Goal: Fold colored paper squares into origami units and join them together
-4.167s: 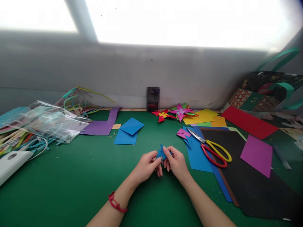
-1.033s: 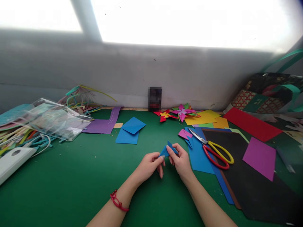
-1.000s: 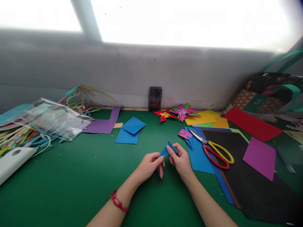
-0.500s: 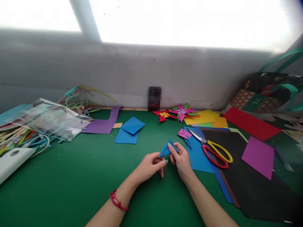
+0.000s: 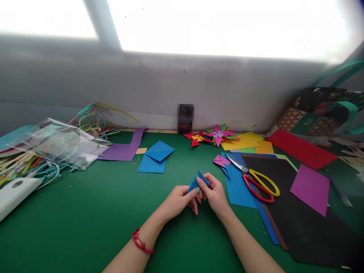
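A small folded blue paper (image 5: 192,184) is held up between both hands above the green table (image 5: 113,212). My left hand (image 5: 180,199) pinches its left part, thumb on the near side. My right hand (image 5: 213,189) grips the right part with thumb and fingers, and a blue tip sticks up above the thumb. Two blue sheets (image 5: 159,151) lie overlapping beyond my left hand. Right of my right hand are a pink folded piece (image 5: 222,161), more blue paper (image 5: 239,191) and scissors (image 5: 258,185) with red and yellow handles.
Folded paper stars (image 5: 217,134) and yellow paper (image 5: 241,141) lie near the wall. Black sheets (image 5: 275,204), a purple sheet (image 5: 311,189) and a red sheet (image 5: 301,148) are at right. At left are a plastic bag (image 5: 71,144) and a white device (image 5: 17,193).
My left thumb has moved up onto the blue paper. The paper and my right fingers have shifted slightly left and down, and the paper's angle has changed.
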The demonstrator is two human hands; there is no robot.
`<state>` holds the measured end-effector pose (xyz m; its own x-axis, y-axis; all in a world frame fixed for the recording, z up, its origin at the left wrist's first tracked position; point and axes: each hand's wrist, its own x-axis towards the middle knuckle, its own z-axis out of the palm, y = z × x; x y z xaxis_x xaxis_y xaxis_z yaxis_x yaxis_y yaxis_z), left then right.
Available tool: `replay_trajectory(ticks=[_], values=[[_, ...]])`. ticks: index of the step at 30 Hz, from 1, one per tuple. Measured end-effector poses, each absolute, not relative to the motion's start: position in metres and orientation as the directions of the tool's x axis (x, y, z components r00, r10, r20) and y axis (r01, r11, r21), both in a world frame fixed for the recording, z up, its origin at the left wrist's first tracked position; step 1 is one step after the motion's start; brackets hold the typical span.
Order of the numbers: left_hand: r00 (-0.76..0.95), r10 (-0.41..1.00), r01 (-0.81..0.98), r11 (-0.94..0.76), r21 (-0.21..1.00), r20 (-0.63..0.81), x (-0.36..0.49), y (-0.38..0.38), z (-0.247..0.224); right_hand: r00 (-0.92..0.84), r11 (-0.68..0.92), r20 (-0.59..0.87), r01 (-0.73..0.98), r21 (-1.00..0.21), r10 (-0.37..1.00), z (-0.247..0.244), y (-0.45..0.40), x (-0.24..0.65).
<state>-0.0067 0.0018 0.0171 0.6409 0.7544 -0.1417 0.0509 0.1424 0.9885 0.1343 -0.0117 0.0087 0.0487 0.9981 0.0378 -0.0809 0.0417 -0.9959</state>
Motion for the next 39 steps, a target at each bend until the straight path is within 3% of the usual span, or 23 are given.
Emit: replay_trajectory(ticks=[19, 25, 39], values=[[0.687, 0.702, 0.085, 0.181, 0.980, -0.190, -0.0094, 0.0011, 0.0148, 0.019, 0.050, 0.049, -0.054, -0.997, 0.999, 0.0068, -0.0117, 0.1350], [0.689, 0.703, 0.116, 0.129, 0.985, -0.174, -0.0085, 0.0008, 0.0172, 0.099, 0.037, 0.026, -0.110, -0.993, 0.995, 0.0057, -0.0091, 0.1386], [0.663, 0.741, 0.072, 0.084, 0.994, -0.111, -0.0065, -0.0003, 0.0180, 0.085, 0.056, 0.048, -0.097, -0.994, 0.995, 0.0045, -0.0105, 0.1373]])
